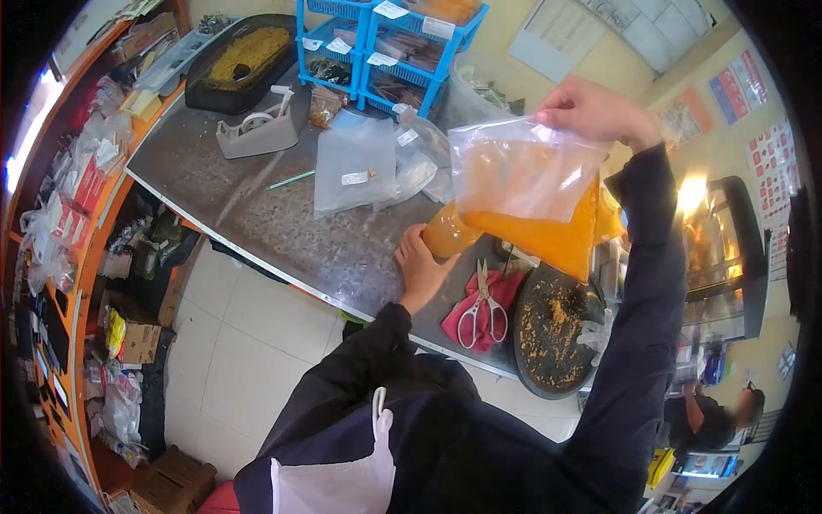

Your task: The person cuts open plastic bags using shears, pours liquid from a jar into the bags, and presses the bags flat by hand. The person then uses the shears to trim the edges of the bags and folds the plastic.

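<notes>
Right hand (595, 110) pinches bag (544, 233) by top edge; bag hangs below; left hand (421, 267) clasps container (449, 233) at bag's left.

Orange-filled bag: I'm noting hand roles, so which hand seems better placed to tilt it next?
Probably the right hand: it grips the orange-filled bag near its top edge, while the left hand holds the jar.

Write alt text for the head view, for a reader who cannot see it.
A right hand holds up a clear bag with orange contents beside a clear container gripped in the left hand. On the dark worktop, scissors lie on a red cloth, and blue stacked baskets stand behind.
</notes>
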Demonstrator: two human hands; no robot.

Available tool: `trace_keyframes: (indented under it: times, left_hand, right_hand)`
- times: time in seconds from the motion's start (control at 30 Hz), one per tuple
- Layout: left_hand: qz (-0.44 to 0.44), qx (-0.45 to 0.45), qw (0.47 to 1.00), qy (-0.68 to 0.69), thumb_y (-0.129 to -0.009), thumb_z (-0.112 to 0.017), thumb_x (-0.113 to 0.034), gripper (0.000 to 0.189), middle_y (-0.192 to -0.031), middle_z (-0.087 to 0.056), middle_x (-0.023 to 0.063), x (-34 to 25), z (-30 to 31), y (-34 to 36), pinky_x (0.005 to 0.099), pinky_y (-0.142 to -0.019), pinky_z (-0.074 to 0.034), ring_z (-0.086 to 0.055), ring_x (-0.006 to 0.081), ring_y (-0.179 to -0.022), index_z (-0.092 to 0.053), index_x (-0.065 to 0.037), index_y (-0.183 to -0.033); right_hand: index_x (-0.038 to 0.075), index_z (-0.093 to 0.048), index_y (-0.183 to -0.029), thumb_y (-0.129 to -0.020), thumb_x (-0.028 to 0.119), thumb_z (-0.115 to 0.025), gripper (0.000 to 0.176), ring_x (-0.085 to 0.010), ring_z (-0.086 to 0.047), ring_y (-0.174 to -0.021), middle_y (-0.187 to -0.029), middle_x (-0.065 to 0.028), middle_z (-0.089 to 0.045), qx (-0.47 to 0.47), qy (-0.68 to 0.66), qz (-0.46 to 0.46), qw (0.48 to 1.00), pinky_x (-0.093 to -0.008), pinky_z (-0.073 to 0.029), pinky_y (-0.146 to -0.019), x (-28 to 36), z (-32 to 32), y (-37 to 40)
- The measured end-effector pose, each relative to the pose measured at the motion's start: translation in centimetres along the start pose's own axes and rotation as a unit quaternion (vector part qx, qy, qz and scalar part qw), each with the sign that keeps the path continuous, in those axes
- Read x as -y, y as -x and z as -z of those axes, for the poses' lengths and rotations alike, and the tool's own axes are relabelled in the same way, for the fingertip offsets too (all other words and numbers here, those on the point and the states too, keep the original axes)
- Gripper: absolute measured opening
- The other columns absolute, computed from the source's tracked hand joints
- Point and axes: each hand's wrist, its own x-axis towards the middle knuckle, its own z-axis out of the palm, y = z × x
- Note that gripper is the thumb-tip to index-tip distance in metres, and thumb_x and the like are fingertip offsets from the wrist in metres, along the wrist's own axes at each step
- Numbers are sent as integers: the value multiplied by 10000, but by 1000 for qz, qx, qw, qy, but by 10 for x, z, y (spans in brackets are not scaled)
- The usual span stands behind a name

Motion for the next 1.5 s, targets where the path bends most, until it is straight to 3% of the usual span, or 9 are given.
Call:
trace_keyframes:
  times: [0.27, 0.37, 0.47, 0.53, 0.67, 0.83, 0.97, 1.27, 1.5]
  left_hand:
    - [-37, 287, 930, 227, -617, -895, -216, 862, -1255, -546, 178, 52, 24, -58, 433, -1038, -403, -513, 340, -1217, -431, -63, -1327]
    - [-110, 257, 937, 211, -641, -882, -200, 800, -1246, -544, 189, 56, 26, -61, 424, -994, -439, -540, 351, -1166, -464, -42, -1305]
    - [-83, 155, 983, 53, -680, -871, -212, 733, -1235, -548, 200, 42, 41, -33, 399, -934, -479, -579, 323, -1097, -495, -16, -1278]
    - [108, 216, 961, 134, -751, -836, -221, 654, -1232, -551, 194, 30, 40, -2, 385, -905, -490, -592, 288, -1065, -500, -9, -1271]
    - [270, 372, 752, 472, -951, -664, -195, 348, -1236, -580, 143, -7, 30, 34, 315, -856, -527, -595, 167, -1093, -530, -24, -1223]
    - [357, 264, 542, 714, -1066, -382, -377, 415, -1310, -528, 157, -107, 41, 10, 428, -1024, -474, -570, 255, -1174, -433, -56, -1323]
    - [327, 220, 499, 772, -1071, -348, -373, 401, -1367, -479, 110, -132, 26, -6, 506, -1031, -461, -537, 286, -1234, -359, -105, -1368]
    - [336, 184, 504, 774, -1059, -428, -250, 308, -1363, -507, 74, -147, 35, -4, 494, -960, -518, -570, 275, -1211, -358, -148, -1342]
    - [369, 218, 634, 644, -1031, -510, -166, 392, -1193, -609, 59, -114, 38, 7, 330, -750, -581, -658, 165, -1012, -327, -134, -1376]
  right_hand:
    - [-2, -714, -979, -946, 255, -629, 273, -75, -541, -706, -759, 19, -642, 5, -18, 9, 1000, -270, -462, -664, -2, -4, -4]
    - [-3, -714, -979, -941, 255, -635, 272, -80, -554, -715, -767, 11, -652, 26, -14, 9, 1000, -266, -469, -671, 3, 0, -4]
    - [0, -717, -985, -938, 255, -639, 271, -85, -569, -728, -776, 1, -661, 19, -10, 14, 1000, -265, -475, -685, 1, 0, -3]
    - [4, -721, -999, -937, 258, -644, 273, -86, -576, -741, -792, -3, -671, 12, -12, 8, 1000, -264, -478, -698, -1, 0, -3]
    - [11, -725, -1029, -935, 277, -653, 292, -87, -583, -765, -826, -11, -688, 12, -13, -6, 1000, -266, -479, -717, -6, -1, -3]
    - [10, -721, -1050, -937, 293, -658, 311, -80, -578, -768, -835, -6, -690, 7, -30, -8, 999, -266, -478, -717, -16, -2, 0]
    - [2, -713, -1057, -947, 280, -647, 306, -76, -562, -742, -811, -1, -684, 25, -25, -15, 999, -270, -474, -697, -18, -2, 10]
    - [-5, -698, -1056, -962, 240, -618, 275, -72, -566, -717, -773, -9, -673, -148, -152, 19, 977, -263, -467, -669, -73, -61, 79]
    - [-1, -634, -1158, -962, 192, -608, 276, -53, -546, -737, -839, -7, -670, -232, -354, -106, 900, -235, -452, -699, -85, -173, 165]
